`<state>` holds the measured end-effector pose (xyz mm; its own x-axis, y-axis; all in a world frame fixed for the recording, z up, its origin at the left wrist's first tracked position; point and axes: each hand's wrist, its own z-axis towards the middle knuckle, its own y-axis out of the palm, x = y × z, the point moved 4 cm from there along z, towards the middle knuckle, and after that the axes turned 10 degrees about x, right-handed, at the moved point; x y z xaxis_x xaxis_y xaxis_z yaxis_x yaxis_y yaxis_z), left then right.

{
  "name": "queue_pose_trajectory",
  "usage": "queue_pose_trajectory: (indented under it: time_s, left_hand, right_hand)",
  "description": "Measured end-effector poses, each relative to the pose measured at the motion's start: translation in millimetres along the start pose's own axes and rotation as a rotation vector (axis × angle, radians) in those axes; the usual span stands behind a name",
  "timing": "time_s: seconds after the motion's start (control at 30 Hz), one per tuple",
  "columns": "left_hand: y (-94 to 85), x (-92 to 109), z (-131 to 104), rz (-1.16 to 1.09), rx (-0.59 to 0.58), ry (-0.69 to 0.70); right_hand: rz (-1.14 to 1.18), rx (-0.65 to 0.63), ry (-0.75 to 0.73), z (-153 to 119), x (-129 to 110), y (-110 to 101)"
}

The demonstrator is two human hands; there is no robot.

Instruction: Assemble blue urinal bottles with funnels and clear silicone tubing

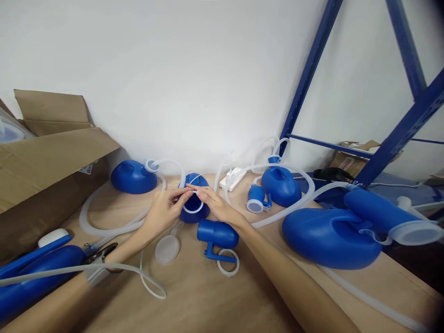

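Note:
My left hand (166,208) and my right hand (217,203) meet in the middle, with thumbs and fingertips pinched on a thin white plastic ring (193,212). Its lower curve hangs below my fingers, in front of a blue plastic bottle (194,217); the top part is hidden. Just below, a small blue cup-shaped piece (218,233) with a handle lies on its side, and a white ring (228,274) rests by the handle. A translucent round cap (167,249) with a strap lies below my left hand.
Blue urinal bottles (133,178) with translucent hoses (104,229) lie around the brown-covered table (194,300). A white power strip (233,179) sits at the wall. An open cardboard box (58,152) stands left; a blue metal rack (308,69) rises right. A pale cord (104,266) crosses my left wrist.

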<state>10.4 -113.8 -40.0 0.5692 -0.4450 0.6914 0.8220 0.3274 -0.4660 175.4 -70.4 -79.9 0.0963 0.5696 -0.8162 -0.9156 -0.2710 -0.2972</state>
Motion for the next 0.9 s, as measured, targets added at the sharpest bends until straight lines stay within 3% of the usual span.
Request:
queue_pose_trajectory:
  time_s: [0.17, 0.33, 0.47, 0.57, 0.6, 0.63, 0.7, 0.77, 0.83, 0.9]
  left_hand:
    - [-5.8, -5.3, 6.7, -0.018, -0.248, 0.045]
    - [-12.0, -16.5, 9.1, 0.190, -0.326, 0.196]
    - [-18.3, -4.5, 8.5, 0.287, -0.253, 0.264]
    - [-21.9, 28.1, -5.1, 0.468, -0.090, 0.384]
    - [-19.2, 40.6, -14.3, 0.511, -0.092, 0.429]
    - [-12.8, 52.6, -26.2, 0.517, -0.162, 0.494]
    - [7.1, 69.5, -56.8, 0.458, -0.446, 0.638]
    - [27.3, 72.3, -86.1, 0.409, -0.676, 0.706]
    - [45.3, 62.9, -104.6, 0.401, -0.769, 0.690]
    - [58.5, 51.0, -111.4, 0.397, -0.726, 0.700]
  right_hand:
    - [-0.015, -0.070, 0.060, 4.1, -8.8, -0.4]
    - [-0.266, -0.081, 0.135, 4.2, -12.2, -22.3]
    - [-0.447, -0.295, 0.244, -15.9, -8.5, -41.9]
    - [-0.537, -0.444, 0.326, -27.4, -6.9, -43.7]
    - [-0.551, -0.491, 0.323, -28.2, -8.9, -42.0]
    - [-0.566, -0.541, 0.308, -28.0, -12.4, -40.5]
    - [-0.602, -0.632, 0.277, -25.7, -23.8, -42.2]
    - [-0.653, -0.619, 0.269, -22.2, -40.8, -55.6]
    - [-0.708, -0.493, 0.250, -19.4, -62.4, -77.9]
    - [-0.773, -0.361, 0.190, -20.1, -84.8, -99.9]
